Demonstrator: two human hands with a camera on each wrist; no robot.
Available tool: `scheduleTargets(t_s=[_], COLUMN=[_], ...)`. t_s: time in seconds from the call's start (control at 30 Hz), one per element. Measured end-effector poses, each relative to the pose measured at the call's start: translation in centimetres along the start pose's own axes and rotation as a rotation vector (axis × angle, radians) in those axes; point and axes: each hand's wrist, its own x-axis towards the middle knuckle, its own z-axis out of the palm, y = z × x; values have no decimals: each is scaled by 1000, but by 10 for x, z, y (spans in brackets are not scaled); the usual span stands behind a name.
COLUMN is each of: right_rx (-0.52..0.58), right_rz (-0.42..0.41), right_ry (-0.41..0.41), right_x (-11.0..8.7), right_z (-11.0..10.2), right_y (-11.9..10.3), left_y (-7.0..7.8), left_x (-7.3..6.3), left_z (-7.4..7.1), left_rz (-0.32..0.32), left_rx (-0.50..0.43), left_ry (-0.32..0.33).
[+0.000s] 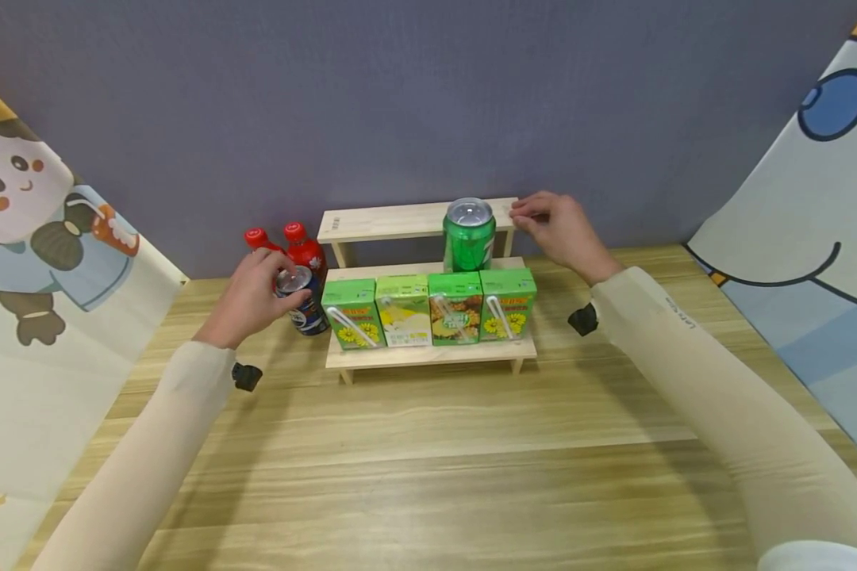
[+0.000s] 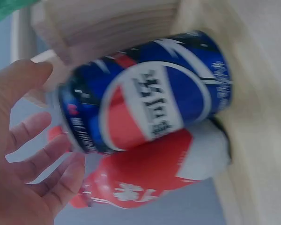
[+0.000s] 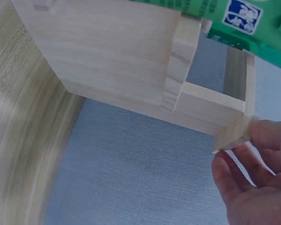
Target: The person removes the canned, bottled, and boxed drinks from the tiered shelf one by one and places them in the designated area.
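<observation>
Grey-blue wall is seen beyond both hands, and a wood-grained tabletop is spread beneath them. Between them a tiered wooden rack is placed, its top right end pinched by the thumb and fingertips of the right hand. Nothing is gripped by the left hand, whose thumb and fingers are loosely parted. To its right, four drink cartons are lined up on the front tier. Two red bottles are set just beyond it. Directly under its fingers a blue can is stood upright on the tabletop; whether it is touched cannot be told. Left of the right hand, behind the cartons, a green can is placed.
</observation>
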Motion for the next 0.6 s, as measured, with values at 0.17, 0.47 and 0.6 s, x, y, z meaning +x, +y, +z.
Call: scheduleTargets(t_s=[0.17,0.47,0.6], right_rx=[-3,12,16], right_rz=[0,17,21], right_ry=[0,-5,-7], right_x=[0,0,0], right_z=[0,0,0], right_y=[-1,-1,-1], left_y=[15,51,65], left_x=[6,18,23], left_z=[-14,-35,-44], left_rz=[32,51,67], left_rx=[-14,-41,-58], left_ry=[49,63,61])
